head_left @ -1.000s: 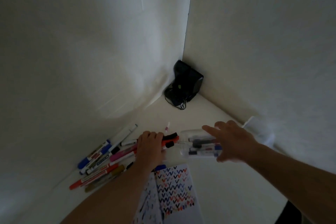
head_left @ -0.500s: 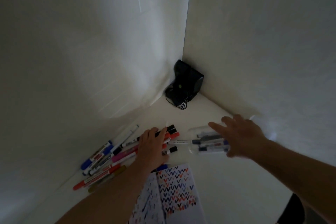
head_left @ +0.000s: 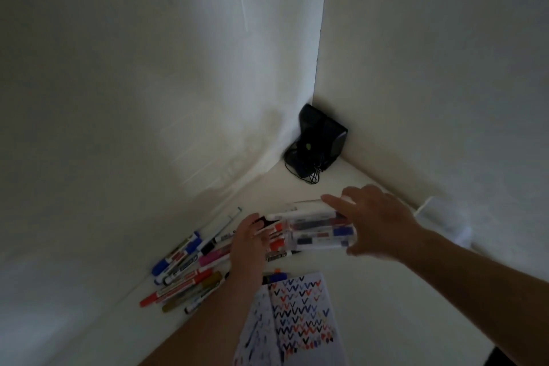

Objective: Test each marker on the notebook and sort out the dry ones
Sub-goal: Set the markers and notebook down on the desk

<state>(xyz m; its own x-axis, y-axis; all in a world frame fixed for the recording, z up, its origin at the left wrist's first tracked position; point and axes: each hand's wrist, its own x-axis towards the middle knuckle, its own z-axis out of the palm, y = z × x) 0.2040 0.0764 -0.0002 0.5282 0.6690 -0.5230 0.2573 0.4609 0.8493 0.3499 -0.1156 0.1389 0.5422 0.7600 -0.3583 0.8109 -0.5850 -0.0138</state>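
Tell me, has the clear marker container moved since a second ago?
Yes. The clear container, held by the right hand, now sits higher and farther from the notebook, its mouth at the left hand.

Markers (head_left: 190, 270) lie left of notebook (head_left: 300, 318).

We see a white counter (head_left: 386, 321) running into a corner between two white walls. A loose pile of markers (head_left: 190, 270) lies on it along the left wall, in blue, red, pink, gold and black. Nearest us, an open notebook (head_left: 297, 321) lies flat, its page covered in coloured check marks. A black device (head_left: 319, 142) with a coiled cord sits right in the corner. A white object (head_left: 442, 214) rests against the right wall; we cannot tell what it is.
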